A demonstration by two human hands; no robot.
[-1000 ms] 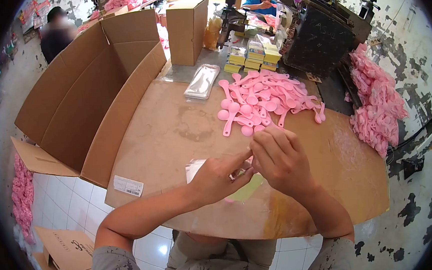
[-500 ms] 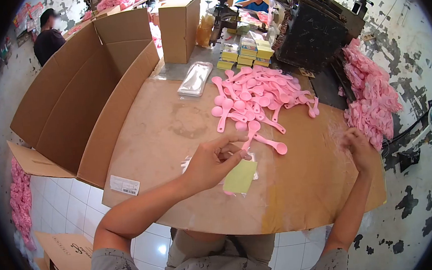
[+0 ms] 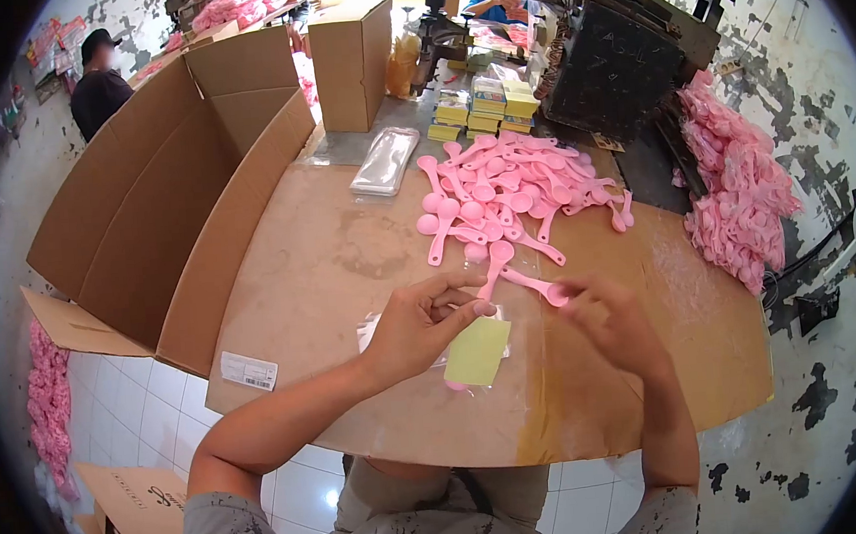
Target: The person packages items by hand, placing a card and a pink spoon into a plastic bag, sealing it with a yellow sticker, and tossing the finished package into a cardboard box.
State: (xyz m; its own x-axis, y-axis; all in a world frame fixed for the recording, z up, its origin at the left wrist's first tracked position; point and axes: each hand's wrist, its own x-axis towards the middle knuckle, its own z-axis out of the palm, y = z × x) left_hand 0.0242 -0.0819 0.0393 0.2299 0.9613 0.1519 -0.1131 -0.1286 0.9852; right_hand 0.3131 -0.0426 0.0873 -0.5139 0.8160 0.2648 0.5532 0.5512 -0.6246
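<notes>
My left hand pinches the handle of a pink measuring spoon between thumb and fingers, its bowl pointing away from me. Just under that hand lies a yellow-green card in a clear plastic bag, a bit of pink showing at its lower edge. My right hand is slightly blurred, its curled fingertips at the bowl of a second pink spoon that lies on the table. Beyond both hands spreads a heap of loose pink spoons.
A large open cardboard box stands left of the cardboard-covered table. Clear bags and stacks of cards lie at the back. A black machine and a pile of bagged pink spoons are at right. Another person stands far left.
My right hand has moved left from beside the bagged pile to the second spoon. My left hand keeps its pinch on the first spoon, almost unmoved.
</notes>
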